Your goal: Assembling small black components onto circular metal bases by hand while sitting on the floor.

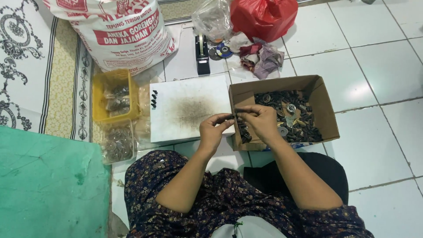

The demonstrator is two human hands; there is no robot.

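Note:
My left hand (pixel 214 128) and my right hand (pixel 261 120) meet over the left edge of a cardboard box (pixel 327 110), both pinching one small dark metal part (pixel 232 117) between the fingertips. The box holds a heap of dark metal parts (pixel 299 125) with a few shiny washers. To the left lies a white board (pixel 190 108) with a dark smudge in its middle. A short row of small dark finished pieces (pixel 153 99) stands at the board's left edge.
A yellow tray (pixel 113 94) and a clear tub (pixel 118 142) with bagged metal bits sit left of the board. Behind are a large printed sack (pixel 115 31), a black tape dispenser (pixel 202 53), a red plastic bag (pixel 263 16) and rags (pixel 262 57). A green mat (pixel 48 185) lies at my left.

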